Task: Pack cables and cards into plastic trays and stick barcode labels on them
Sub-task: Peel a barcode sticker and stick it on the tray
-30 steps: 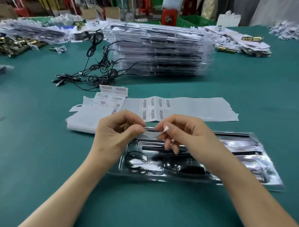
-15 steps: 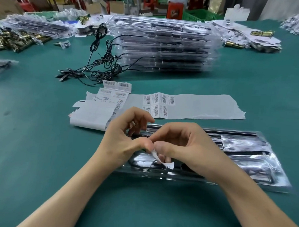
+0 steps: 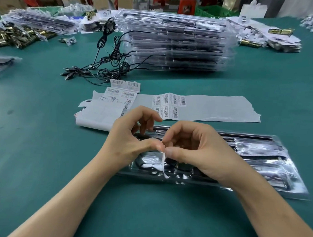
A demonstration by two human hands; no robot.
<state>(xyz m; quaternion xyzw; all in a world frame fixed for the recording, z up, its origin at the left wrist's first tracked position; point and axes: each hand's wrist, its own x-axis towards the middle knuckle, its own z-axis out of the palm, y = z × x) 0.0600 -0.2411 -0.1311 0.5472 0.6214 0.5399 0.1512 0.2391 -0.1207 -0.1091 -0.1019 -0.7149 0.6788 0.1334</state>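
A clear plastic tray (image 3: 257,178) lies flat on the green table in front of me, with a black cable and silvery packets inside. Both hands hover over its left half. My left hand (image 3: 131,144) and my right hand (image 3: 195,152) pinch the top of a small white barcode label (image 3: 163,165) between thumbs and forefingers; the label hangs down edge-on, so its print is hidden. Behind the tray lies a grey backing sheet (image 3: 215,108) with several barcode labels (image 3: 168,105) stuck on it.
More label sheets (image 3: 105,110) are piled at the left of the backing sheet. Loose black cables (image 3: 108,62) sprawl beyond them. A tall stack of filled trays (image 3: 175,44) stands at the back centre. Brass hardware (image 3: 14,37) and card piles (image 3: 263,35) line the far edges.
The label was stretched flat between my fingertips above the tray; now my hands have come closer together and it hangs downward from the pinch. The view has shifted slightly.
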